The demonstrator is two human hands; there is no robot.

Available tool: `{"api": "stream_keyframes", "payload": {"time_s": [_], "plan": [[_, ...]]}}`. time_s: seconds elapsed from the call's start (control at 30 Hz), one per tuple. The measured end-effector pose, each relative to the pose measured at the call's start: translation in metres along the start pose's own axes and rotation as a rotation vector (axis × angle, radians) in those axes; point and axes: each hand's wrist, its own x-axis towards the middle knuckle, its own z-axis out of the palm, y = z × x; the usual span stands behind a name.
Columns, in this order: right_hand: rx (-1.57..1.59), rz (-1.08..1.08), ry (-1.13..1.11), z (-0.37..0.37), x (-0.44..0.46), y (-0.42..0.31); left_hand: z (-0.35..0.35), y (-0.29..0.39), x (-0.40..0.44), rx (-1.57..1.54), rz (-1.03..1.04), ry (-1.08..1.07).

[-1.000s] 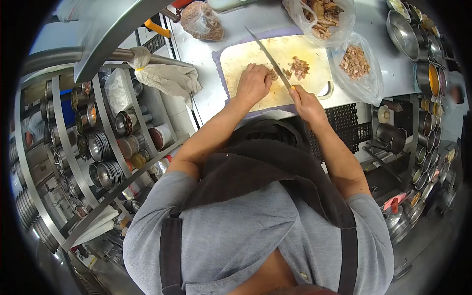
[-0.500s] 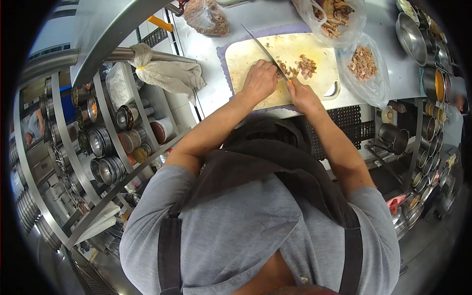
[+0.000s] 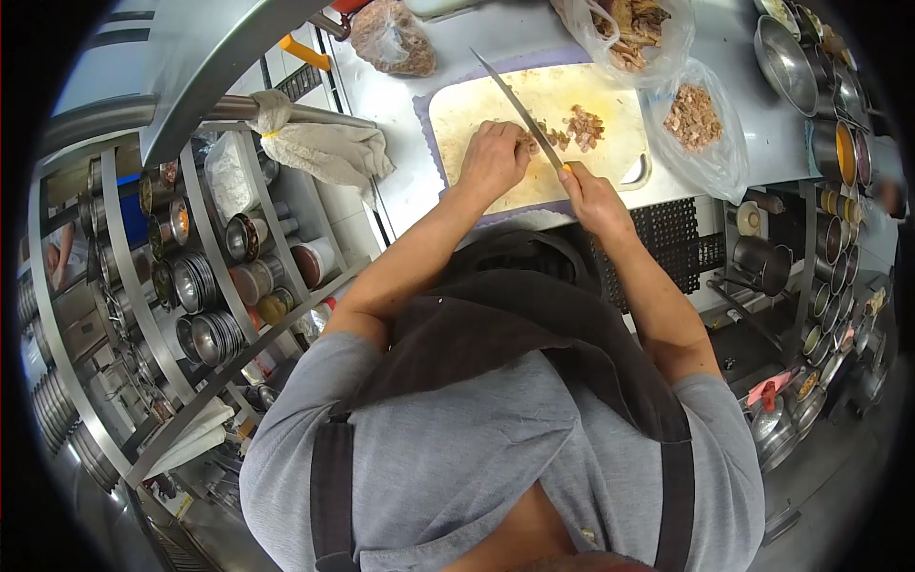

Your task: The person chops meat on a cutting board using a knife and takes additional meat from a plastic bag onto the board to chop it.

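Observation:
My right hand (image 3: 597, 202) is closed round the yellow handle of a long kitchen knife (image 3: 516, 103). The blade slants up and left over the white cutting board (image 3: 457, 112). Left of the blade, my left hand (image 3: 493, 158) rests on the board with curled fingers, holding a brownish piece of meat (image 3: 527, 142) mostly hidden by the fingertips. Small chopped meat bits (image 3: 584, 129) lie on the board right of the knife. Beyond the board's right edge, a clear plastic bag (image 3: 694, 118) holds more chopped meat.
A bag of larger meat pieces (image 3: 637, 33) lies at the back right, a tied bag of ground-looking food (image 3: 393, 38) at the back left. Metal bowls (image 3: 786, 65) stand at the right. A towel (image 3: 324, 143) hangs from a rail on the left, above shelves of bowls.
The knife has lifted and shifted slightly right, away from my left fingers. My left hand has moved a little left and down. The whole view has shifted slightly.

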Motion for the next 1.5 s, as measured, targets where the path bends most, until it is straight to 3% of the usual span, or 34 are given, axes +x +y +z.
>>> {"api": "stream_keyframes", "payload": {"time_s": [0.2, 0.47, 0.63, 0.87, 1.03, 1.13, 1.5], "plan": [[-0.055, -0.032, -0.051, 0.004, -0.002, 0.001, 0.01, -0.013, 0.003, 0.1, 0.115, 0.001], [-0.072, 0.017, -0.117, 0.017, 0.018, -0.004, 0.01, -0.015, 0.002, 0.033, 0.108, 0.0], [-0.06, 0.009, -0.027, 0.027, 0.04, -0.004, 0.011, -0.015, 0.005, 0.034, 0.13, 0.011], [0.028, 0.014, 0.039, 0.017, 0.028, 0.006, -0.002, -0.007, -0.001, 0.025, 0.08, -0.001], [-0.033, 0.016, -0.04, -0.005, 0.003, 0.0, -0.005, -0.004, -0.001, -0.063, -0.018, 0.051], [-0.048, -0.015, -0.061, -0.003, -0.006, -0.002, -0.003, -0.007, 0.002, -0.006, -0.026, -0.062], [-0.039, -0.014, -0.093, 0.027, 0.02, 0.001, 0.009, -0.019, 0.001, 0.033, 0.117, 0.041]]}}
